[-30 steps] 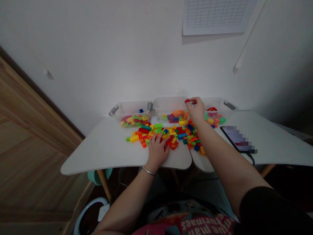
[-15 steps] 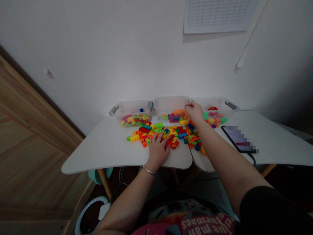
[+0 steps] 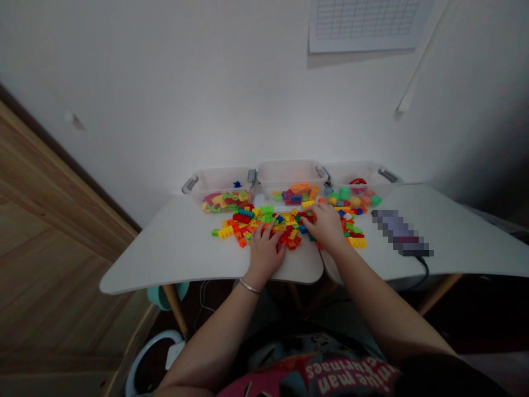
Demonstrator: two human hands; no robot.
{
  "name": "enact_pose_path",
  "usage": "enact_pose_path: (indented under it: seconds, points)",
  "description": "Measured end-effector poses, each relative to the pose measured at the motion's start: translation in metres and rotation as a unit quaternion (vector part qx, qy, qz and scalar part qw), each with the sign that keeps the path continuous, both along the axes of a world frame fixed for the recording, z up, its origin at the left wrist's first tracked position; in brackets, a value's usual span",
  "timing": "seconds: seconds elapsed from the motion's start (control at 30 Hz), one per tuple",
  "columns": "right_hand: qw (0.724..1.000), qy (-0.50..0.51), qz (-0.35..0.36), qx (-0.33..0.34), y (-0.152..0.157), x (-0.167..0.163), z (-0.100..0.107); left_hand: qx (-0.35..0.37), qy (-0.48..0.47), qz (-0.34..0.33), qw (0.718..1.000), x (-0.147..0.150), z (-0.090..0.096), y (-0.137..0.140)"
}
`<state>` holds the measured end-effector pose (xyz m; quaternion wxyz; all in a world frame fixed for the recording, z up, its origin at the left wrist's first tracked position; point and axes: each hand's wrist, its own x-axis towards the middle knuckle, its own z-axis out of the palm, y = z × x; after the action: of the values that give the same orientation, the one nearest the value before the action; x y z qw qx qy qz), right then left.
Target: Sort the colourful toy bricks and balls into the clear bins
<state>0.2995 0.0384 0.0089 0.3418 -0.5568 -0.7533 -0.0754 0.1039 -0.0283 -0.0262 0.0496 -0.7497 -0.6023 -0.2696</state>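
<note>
Loose plastic toy building bricks (image 3: 226,232) in red, yellow, green, orange and blue lie in a wide pile on the white table. My left hand (image 3: 265,249) rests on the front of the pile, its fingers spread over the bricks. To its right, my right hand (image 3: 326,225) reaches into the pile with its fingertips down among the bricks. Whether it grips one cannot be made out. Just behind the pile stands the middle clear bin (image 3: 291,172), with orange, red, blue and yellow bricks inside.
A left clear bin (image 3: 221,179) contains red, yellow and green pieces. The right clear bin (image 3: 355,172) holds coloured round pieces and a red item. A blurred phone (image 3: 403,234) with a black cable lies on the right table. Two white tabletops (image 3: 165,259) meet below the pile.
My right hand has come down from the middle bin's right edge to the brick pile, nearer to me. My left hand stays on the pile, nearly unmoved.
</note>
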Motion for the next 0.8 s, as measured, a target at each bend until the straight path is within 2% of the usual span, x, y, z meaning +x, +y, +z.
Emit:
enact_pose_path:
  seconds: [0.13, 0.23, 0.37, 0.6, 0.8]
  points:
    - [0.998, -0.054, 0.000, -0.029, -0.018, -0.006, -0.024, 0.002, -0.007, -0.001, 1.000, 0.001, 0.001, -0.001]
    - [0.997, -0.065, -0.013, -0.028, -0.021, -0.006, -0.032, 0.006, -0.006, -0.002, 1.000, 0.001, 0.001, -0.001]
    - [0.996, -0.075, -0.036, -0.021, -0.018, -0.004, -0.035, 0.009, -0.005, -0.001, 1.000, 0.000, 0.000, 0.000]
    - [0.997, -0.075, -0.032, -0.017, -0.016, -0.008, -0.034, 0.018, -0.001, -0.002, 1.000, 0.000, -0.004, 0.002]
    - [0.999, 0.038, 0.003, 0.019, -0.012, -0.008, -0.036, 0.010, 0.000, -0.008, 1.000, -0.001, -0.002, 0.001]
